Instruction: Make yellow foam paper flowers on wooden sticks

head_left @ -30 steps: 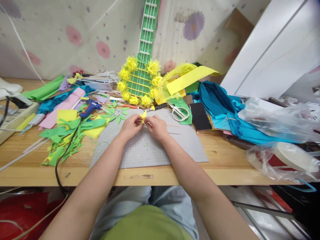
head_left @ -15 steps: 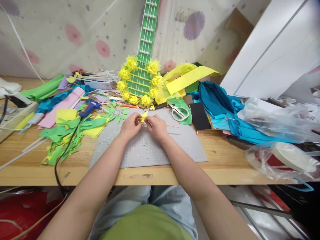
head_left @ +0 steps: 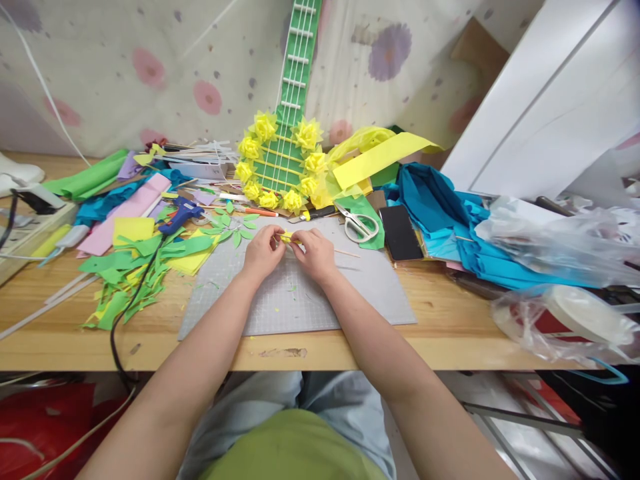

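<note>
Over the grey cutting mat, my left hand and my right hand meet fingertip to fingertip. Both are closed on a small piece of yellow paper, mostly covered by the fingers. A thin wooden stick sticks out to the right from behind my right hand. Green paper leaves lie just left of my left hand. Behind the hands leans a green paper guitar ringed with yellow paper flowers.
White-handled scissors and a black phone lie to the right, near blue paper. On the left are a blue glue gun, its black cord, and green and yellow scraps. A bagged tape roll sits at the far right.
The yellow paper's pointed tip, which stood up above my fingers, now lies low between them. My hands have stayed in nearly the same place.
</note>
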Demonstrator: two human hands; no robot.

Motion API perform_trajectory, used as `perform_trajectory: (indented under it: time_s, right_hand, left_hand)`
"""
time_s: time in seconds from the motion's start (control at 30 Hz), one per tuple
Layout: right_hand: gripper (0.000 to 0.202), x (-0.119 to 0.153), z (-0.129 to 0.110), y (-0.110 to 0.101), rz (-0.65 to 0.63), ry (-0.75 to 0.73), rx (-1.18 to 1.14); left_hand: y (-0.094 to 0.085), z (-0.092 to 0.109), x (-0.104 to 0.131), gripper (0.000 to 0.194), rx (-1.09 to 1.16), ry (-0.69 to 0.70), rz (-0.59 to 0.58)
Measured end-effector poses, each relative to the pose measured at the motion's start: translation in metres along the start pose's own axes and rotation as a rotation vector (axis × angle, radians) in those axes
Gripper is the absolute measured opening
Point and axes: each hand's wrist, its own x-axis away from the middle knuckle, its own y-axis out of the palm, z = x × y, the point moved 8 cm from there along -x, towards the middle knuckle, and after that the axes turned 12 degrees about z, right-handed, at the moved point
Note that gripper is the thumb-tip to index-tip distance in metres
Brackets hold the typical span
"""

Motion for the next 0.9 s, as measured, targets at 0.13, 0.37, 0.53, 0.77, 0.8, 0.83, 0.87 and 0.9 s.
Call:
perform_trajectory:
  time_s: [0.13,0.37,0.53,0.77,0.8,0.83,0.87,0.9]
  right_hand:
    - [0.011,-0.0001,-0.0004,0.0009,0.001,-0.005,-0.002]
    - [0.011,0.0004,0.0001,0.0019,-0.006,-0.008,0.0]
    - [0.01,-0.0005,-0.0006,0.0005,-0.011,0.004,0.014]
    - [0.011,-0.0003,-0.0013,0.0028,-0.024,0.003,0.0]
    - [0.011,-0.0002,-0.001,0.0035,-0.025,0.004,-0.001]
    - [0.011,-0.0001,-0.0007,0.0039,-0.025,0.005,-0.003]
    - [0.011,-0.0001,-0.0006,0.0042,-0.022,0.005,-0.005]
    - [0.011,-0.0001,-0.0007,0.0043,-0.02,0.003,-0.007]
  left_hand:
    - [-0.0001,0.0003,-0.0006,0.021,0.025,0.002,0.009]
    - [-0.0004,0.0005,0.0001,0.021,0.039,-0.015,0.012]
    - [0.002,0.0002,0.0007,0.023,0.016,-0.001,-0.001]
    - [0.0004,-0.0013,0.0009,0.021,0.024,-0.039,-0.001]
    - [0.0,-0.0016,0.0006,0.021,0.028,-0.05,0.001]
    - [-0.0001,-0.002,0.0004,0.021,0.035,-0.059,0.002]
    - [0.0,-0.0026,0.0002,0.021,0.046,-0.068,0.005]
    - [0.0004,-0.0035,0.0,0.021,0.06,-0.079,0.007]
